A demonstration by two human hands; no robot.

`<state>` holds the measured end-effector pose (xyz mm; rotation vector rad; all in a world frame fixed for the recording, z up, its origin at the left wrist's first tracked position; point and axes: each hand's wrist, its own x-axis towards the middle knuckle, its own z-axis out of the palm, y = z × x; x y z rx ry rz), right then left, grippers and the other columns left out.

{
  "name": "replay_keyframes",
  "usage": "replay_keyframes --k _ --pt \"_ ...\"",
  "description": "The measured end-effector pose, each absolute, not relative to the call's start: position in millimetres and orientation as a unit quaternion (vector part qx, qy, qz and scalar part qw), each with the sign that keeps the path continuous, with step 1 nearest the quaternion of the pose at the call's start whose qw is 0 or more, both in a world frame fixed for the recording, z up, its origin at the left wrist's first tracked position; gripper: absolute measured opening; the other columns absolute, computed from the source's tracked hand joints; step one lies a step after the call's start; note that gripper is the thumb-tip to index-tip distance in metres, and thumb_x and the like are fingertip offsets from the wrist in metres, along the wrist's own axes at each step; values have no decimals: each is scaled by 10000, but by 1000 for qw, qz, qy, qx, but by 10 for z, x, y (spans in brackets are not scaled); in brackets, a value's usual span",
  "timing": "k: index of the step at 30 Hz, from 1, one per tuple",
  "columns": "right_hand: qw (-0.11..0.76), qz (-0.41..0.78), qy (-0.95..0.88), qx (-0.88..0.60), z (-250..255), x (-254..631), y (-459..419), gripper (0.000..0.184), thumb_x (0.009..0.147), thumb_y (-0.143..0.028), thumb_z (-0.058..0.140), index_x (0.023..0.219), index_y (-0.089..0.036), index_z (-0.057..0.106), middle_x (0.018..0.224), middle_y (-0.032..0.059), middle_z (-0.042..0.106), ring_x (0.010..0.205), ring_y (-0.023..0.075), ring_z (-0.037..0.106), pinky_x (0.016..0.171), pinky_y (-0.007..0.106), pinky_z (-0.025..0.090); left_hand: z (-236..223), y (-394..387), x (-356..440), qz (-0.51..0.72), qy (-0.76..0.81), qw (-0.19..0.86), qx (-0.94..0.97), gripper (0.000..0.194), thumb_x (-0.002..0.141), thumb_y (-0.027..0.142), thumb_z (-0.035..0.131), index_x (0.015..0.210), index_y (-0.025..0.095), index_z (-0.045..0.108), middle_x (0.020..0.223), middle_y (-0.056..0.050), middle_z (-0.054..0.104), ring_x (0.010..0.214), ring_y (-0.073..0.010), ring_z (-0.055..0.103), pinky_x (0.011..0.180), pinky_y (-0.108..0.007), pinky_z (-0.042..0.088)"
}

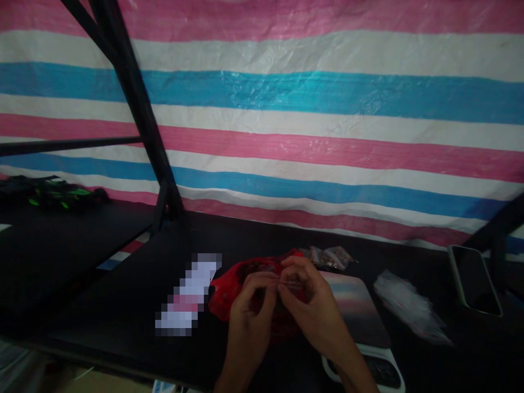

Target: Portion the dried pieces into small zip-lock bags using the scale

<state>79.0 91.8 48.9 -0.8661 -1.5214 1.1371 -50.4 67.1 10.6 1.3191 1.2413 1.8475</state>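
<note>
In the head view, my left hand (254, 300) and my right hand (309, 292) meet with fingertips pinched together. Between them is what looks like a small clear zip bag (291, 283), only its thin pale edge showing. Just behind and below my hands, a red plastic bag (227, 289) lies with its mouth spread, holding small dark pieces (256, 268) that I cannot make out. A kitchen scale (360, 311) with a shiny plate sits beside my right hand, partly covered by that forearm.
Filled zip bags (331, 257) lie behind the scale. A pile of clear plastic bags (409, 305) and a phone (475, 279) are on the right. A blurred-out paper (188, 297) lies left. A black frame post (141, 114) rises by a green-and-black toy car (61, 194).
</note>
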Motion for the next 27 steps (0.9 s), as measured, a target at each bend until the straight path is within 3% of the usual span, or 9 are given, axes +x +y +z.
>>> replay_keyframes --k 3,6,9,12,18,22,27 --pt "510 464 -626 -364 542 808 925 197 860 -242 775 1022 -249 663 896 -11 728 855 168 694 824 284 551 109 651 -536 657 475 246 530 160 972 324 683 885 255 797 1005 -40 801 977 -187 749 919 -287 608" --pt "545 427 -609 -386 633 1007 1033 279 823 -307 843 1030 -254 663 823 -20 731 783 175 691 773 295 549 75 620 -550 633 494 199 561 240 1038 341 589 1108 290 813 1213 -47 795 1157 -201 725 1024 -332 573" --pt "633 321 -544 -447 699 1429 1222 354 793 -441 868 1017 -246 673 803 -3 735 763 194 703 741 316 560 2 590 -576 636 525 136 549 331 1083 342 497 1306 308 739 1347 -41 751 1238 -197 689 1080 -358 534" --pt "682 223 -488 -496 644 1876 1402 481 702 -546 912 979 -233 673 842 28 752 814 221 723 791 355 579 -53 576 -635 628 548 87 545 332 1097 350 463 1299 285 718 1317 -46 745 1214 -202 679 1065 -362 518" --pt "601 131 -501 -608 311 2157 1585 562 817 -719 695 1030 -200 710 988 138 802 912 288 764 853 433 604 -14 599 -727 613 564 48 551 339 1112 355 412 1265 243 693 1256 -54 721 1161 -202 660 1016 -345 502" --pt "541 117 -521 -650 245 2418 1536 513 890 -646 573 1098 -211 750 1131 164 809 1041 305 766 940 447 581 7 604 -710 609 558 27 563 333 1112 334 402 1265 236 682 1233 -54 707 1143 -206 650 1008 -353 487" --pt "428 120 -506 -739 153 2952 1328 240 659 -444 783 809 -257 788 842 113 819 805 335 766 754 432 555 1 596 -675 602 555 19 574 314 1106 315 406 1214 247 692 1169 -41 706 1080 -205 655 960 -358 498"
